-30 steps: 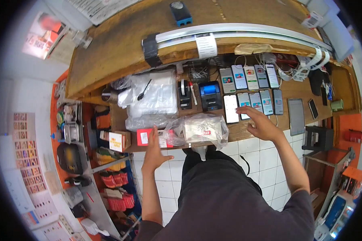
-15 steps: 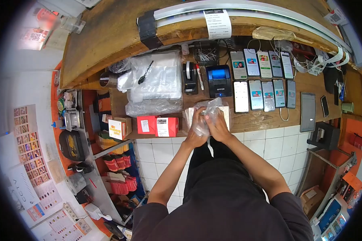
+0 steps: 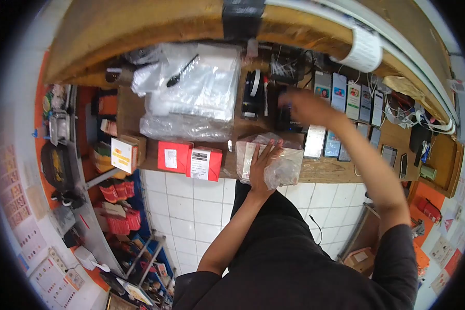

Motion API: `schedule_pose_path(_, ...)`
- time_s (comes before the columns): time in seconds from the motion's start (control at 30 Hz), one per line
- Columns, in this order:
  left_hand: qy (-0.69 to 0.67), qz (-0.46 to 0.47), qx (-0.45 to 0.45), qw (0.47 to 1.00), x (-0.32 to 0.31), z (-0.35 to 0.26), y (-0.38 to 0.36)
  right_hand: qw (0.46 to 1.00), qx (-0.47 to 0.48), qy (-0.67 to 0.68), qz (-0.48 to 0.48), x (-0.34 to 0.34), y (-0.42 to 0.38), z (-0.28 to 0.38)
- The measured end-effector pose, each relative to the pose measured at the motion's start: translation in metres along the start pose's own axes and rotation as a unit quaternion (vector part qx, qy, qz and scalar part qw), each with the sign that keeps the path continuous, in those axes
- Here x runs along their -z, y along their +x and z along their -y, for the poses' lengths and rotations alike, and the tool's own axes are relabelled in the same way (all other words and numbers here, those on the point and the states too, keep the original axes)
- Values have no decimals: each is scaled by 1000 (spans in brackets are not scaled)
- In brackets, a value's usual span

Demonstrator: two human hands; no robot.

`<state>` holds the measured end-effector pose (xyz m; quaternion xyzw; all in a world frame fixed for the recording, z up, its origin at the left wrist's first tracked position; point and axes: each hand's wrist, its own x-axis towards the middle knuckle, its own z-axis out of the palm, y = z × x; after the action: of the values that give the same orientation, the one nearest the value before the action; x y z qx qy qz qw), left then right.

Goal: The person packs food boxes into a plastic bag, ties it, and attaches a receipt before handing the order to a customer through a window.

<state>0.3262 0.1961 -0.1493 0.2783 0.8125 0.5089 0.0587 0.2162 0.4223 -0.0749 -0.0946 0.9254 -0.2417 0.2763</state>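
Observation:
My left hand [image 3: 264, 166] lies with fingers stretched out on pale boxes in a clear plastic bag [image 3: 290, 161] at the table's front edge. My right hand [image 3: 311, 107] is raised over the dark label printer [image 3: 284, 123] and partly covers it. Motion smears its fingers, so what they hold, if anything, does not show. Left of the printer stand a red marker [image 3: 266, 97] and a black tape dispenser [image 3: 250, 95]. Two red boxes [image 3: 174, 156] with white labels sit left of the bagged boxes.
A pile of clear plastic bags [image 3: 196, 98] covers the table's left part, a black cutter-like tool [image 3: 182, 71] on top. Several phones [image 3: 315, 142] lie in rows on the right, partly behind my right arm. A wooden shelf edge [image 3: 191, 31] overhangs the back.
My right hand has left the plastic bag and moved up and right to the printer. My left hand has flattened onto the bagged boxes. The view has shifted and turned.

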Motion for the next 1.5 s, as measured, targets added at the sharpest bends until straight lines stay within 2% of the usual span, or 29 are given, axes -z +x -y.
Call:
schedule_pose_path(0.03, 7, 20, 3, 1000, 4, -8, 4, 960, 75, -182, -200, -8, 22, -28)
schedule_pose_path(0.07, 14, 42, 6, 999, 7, -11, 4, 956, -1, -262, -131, -1, 53, -40)
schedule_pose_path(0.17, -64, 77, 6, 995, 4, 9, -7, 931, 10, -351, -101, 0, 113, -80)
schedule_pose_path(0.23, -128, 91, 35, 987, 3, 8, -8, 800, 80, -555, -213, -4, 133, -103)
schedule_pose_path(0.27, -131, 90, 34, 987, -1, 10, -13, 799, 79, -557, -211, -2, 134, -107)
schedule_pose_path(0.33, -106, 39, 51, 992, -6, 11, -21, 878, 57, -450, -154, 10, 137, -113)
schedule_pose_path(0.37, -105, 36, 46, 993, -8, 10, -23, 875, 57, -454, -158, 10, 136, -122)
schedule_pose_path(0.43, -101, 28, 67, 992, -10, 5, -22, 827, 156, -467, -272, 10, 134, -136)
schedule_pose_path(0.47, -98, 26, 77, 992, -12, 3, -21, 823, 157, -469, -279, 11, 134, -139)
schedule_pose_path(0.53, -56, 2, 43, 998, -13, 3, -16, 801, 146, -546, -199, 11, 132, -142)
schedule_pose_path(0.57, -18, -16, 16, 1000, -13, 3, -17, 800, 143, -547, -202, 12, 131, -137)
schedule_pose_path(0.63, 10, -15, 18, 1000, -19, 9, -27, 868, 60, -477, -126, 12, 135, -124)
schedule_pose_path(0.7, 36, -13, 13, 999, -19, 4, -24, 871, 50, -481, -84, 13, 132, -114)
schedule_pose_path(0.77, 177, -51, -2, 983, -11, -16, -10, 873, 33, -486, -42, 15, 130, -109)
schedule_pose_path(0.8, 173, -47, -12, 984, -9, -22, -10, 891, 24, -447, -72, 13, 130, -108)
schedule_pose_path(0.87, 302, 52, -9, 952, -1, -31, -12, 907, 6, -408, -106, 10, 130, -110)
schedule_pose_path(0.9, 298, 135, 10, 945, 6, -35, -5, 905, 1, -403, -138, 8, 131, -108)
schedule_pose_path(0.97, 273, 167, 35, 947, 14, -40, -4, 902, -7, -395, -171, -3, 138, -109)
schedule_pose_path(1.03, 250, 197, 61, 946, 20, -37, 1, 900, -36, -334, -278, -14, 147, -112)
schedule_pose_path(1.07, 191, 218, 92, 953, 25, -32, 4, 900, -38, -331, -281, -16, 149, -114)
schedule_pose_path(1.13, 127, 244, 119, 954, 37, -24, 9, 840, 88, -434, -313, -17, 146, -125)
schedule_pose_path(1.17, 12, 246, 128, 961, 46, -21, 12, 841, 79, -438, -309, -16, 150, -124)
schedule_pose_path(1.2, -103, 245, 136, 954, 52, -19, 16, 884, -4, -394, -250, -12, 162, -119)
schedule_pose_path(1.23, -120, 256, 133, 950, 57, -21, 18, 916, -87, -343, -188, -7, 163, -113)
schedule_pose_path(1.27, -123, 260, 131, 949, 57, -22, 18, 915, -92, -344, -187, -5, 154, -111)
schedule_pose_path(1.33, -155, 228, 200, 940, 61, -21, 14, 922, -57, -244, -296, 1, 135, -96)
schedule_pose_path(1.4, -146, 235, 173, 945, 58, -6, 4, 936, -73, -262, -225, 14, 108, -81)
schedule_pose_path(1.47, -83, 218, 58, 971, 58, -4, 3, 920, -66, -203, -330, 5, 93, -97)
schedule_pose_path(1.5, -107, 205, 77, 970, 59, -6, 3, 907, -70, -165, -381, 1, 72, -87)
